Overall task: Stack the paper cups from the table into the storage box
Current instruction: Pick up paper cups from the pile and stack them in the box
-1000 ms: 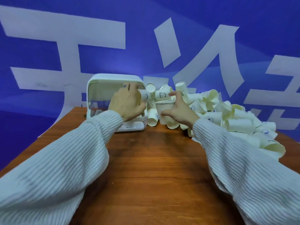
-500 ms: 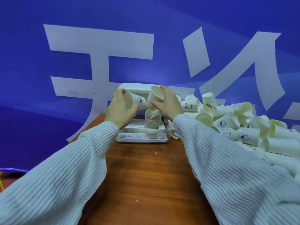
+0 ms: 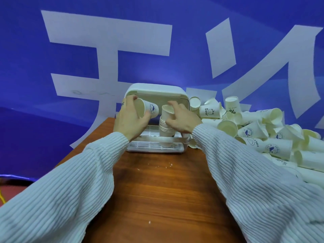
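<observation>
At far left of the wooden table (image 3: 157,190), against the blue backdrop (image 3: 78,111) with white lettering, I list items left to right.

Item one: my left hand (image 3: 130,120), fingers and thumb curled round a single paper cup (image 3: 147,108). The cup lies on its side, mouth toward my palm and base pointing right, its long axis roughly level and aimed at the stack beside it.

Item two: white storage box (image 3: 157,90), lid raised, slatted tray floor showing at its near edge. Both hands work at its open front.

Item three: stack of nested cups (image 3: 165,126), upright on the tray floor inside the box, mouths up. It stands just right of the held cup and a little lower.

Item four: my right hand (image 3: 182,120), fingers curled about the topmost cup of that stack, pressing or steadying it; I judge it is seating that cup. This hand is the nearer to the stack and partly covers its top.

The relation that matters: the left-hand cup must turn base-down and travel right onto the stack's mouth, and my right hand stands in that path until it lifts off.

Item five: heap of loose cups (image 3: 263,134), tumbled across the table's right side, most of the task still waiting there. A few white crumbs lie on the bare wood.
</observation>
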Demonstrator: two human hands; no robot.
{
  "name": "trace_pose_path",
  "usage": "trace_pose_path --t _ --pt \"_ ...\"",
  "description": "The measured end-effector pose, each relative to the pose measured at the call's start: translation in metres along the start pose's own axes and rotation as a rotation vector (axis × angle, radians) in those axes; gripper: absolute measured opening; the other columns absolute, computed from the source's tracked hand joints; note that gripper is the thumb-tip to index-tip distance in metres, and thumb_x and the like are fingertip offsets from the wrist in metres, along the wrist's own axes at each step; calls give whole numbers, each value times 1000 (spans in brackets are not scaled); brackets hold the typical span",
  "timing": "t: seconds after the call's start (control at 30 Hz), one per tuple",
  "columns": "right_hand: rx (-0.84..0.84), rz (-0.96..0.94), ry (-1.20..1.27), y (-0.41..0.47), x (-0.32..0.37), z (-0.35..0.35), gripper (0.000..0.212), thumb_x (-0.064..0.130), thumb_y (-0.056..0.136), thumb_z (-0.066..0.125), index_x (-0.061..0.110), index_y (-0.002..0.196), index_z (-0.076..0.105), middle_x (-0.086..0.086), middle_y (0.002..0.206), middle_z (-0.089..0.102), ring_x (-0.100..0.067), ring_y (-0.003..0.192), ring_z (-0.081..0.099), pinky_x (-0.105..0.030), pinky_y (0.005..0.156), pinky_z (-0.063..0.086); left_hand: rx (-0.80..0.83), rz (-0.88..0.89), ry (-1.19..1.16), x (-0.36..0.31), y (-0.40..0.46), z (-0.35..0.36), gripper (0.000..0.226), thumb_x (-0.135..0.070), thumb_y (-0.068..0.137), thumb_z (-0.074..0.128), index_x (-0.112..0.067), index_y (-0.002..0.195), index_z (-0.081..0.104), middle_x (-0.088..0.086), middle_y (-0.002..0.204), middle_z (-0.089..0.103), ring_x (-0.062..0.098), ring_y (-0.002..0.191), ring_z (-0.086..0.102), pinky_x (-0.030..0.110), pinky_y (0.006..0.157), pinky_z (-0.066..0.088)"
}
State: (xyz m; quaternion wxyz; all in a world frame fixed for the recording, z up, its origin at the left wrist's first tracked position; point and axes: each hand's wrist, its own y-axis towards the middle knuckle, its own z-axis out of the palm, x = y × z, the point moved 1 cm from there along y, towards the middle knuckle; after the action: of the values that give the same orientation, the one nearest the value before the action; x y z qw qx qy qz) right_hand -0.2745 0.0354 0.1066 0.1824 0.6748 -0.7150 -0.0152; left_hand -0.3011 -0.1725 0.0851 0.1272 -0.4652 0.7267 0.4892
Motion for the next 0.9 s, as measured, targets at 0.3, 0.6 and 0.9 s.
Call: trace_pose_path --t 0.3,0.6,0.9 --pt "295 -12 -151 10 -8 19 94 57 87 52 35 165 4 -1 174 -2 -35 155 23 -53 123 27 8 24 3 2 -1 10 65 -40 89 67 -20 143 38 4 138 50 23 116 56 40 93 52" --pt "23 -85 64 -5 -12 -1 93 29 87 61 28 166 11 -10 164 36 -27 136 52 -35 102 45 -74 215 -46 -22 16 18 64 -38 98 62 -24 155 36 4 146 43 20 131 42 37 102 43" --pt "-86 -67 72 -40 -47 -43 83 28 88 61 31 162 23 -7 146 56 -17 108 63 -44 96 53 293 264 270 -34 37 65 54 -50 98 49 -31 149 46 9 144 51 31 127 53 46 104 44"
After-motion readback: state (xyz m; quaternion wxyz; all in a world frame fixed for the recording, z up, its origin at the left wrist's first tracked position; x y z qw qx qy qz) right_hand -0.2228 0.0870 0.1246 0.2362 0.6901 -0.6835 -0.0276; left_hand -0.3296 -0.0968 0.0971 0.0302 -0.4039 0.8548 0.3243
